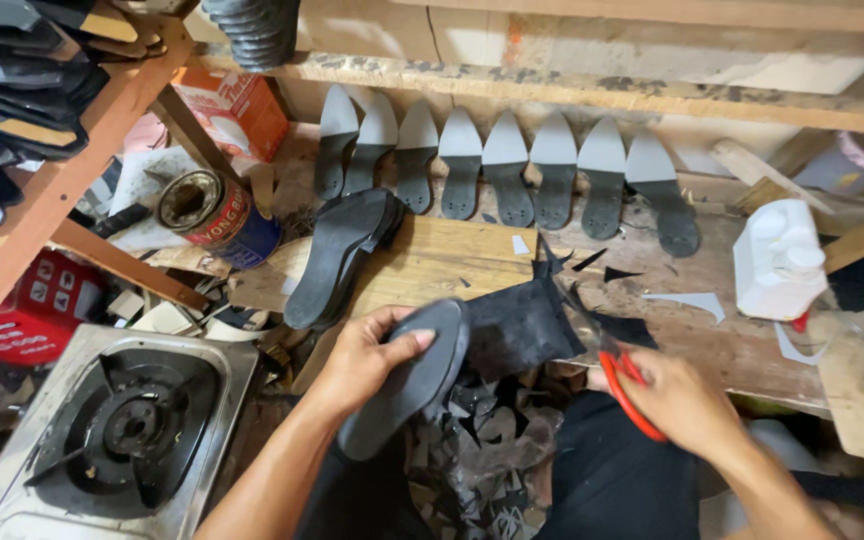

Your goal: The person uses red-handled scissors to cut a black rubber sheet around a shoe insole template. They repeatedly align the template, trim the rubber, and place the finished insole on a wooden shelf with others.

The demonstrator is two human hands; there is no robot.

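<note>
You are sitting at a cramped wooden workbench (452, 255) in a cluttered workshop, with a row of grey-and-black insoles (512, 175) leaning against the back wall, a stack of black soles (342, 255) lying on the board, a white plastic jug (780, 260) off to the right, a dented tin can (214, 215) to the left and a gas burner (132, 425) down by your left knee. Black offcuts (482, 440) are piling up in your lap.

Your left hand (367, 360) is gripping a dark grey sole (412, 380), thumb pressed across its top face and fingers curled beneath, holding it over your lap just in front of the bench edge. A sheet of black material (517, 325) is sticking out from the sole's right side. Your right hand (687, 400) is closed around red-handled scissors (624, 385), whose blades are reaching into that sheet.

You appear to be trimming the excess sheet around the sole's outline, partway along. The next cut seems to call for turning the sole with your left hand so the blades are tracking close to its edge without nicking it.
</note>
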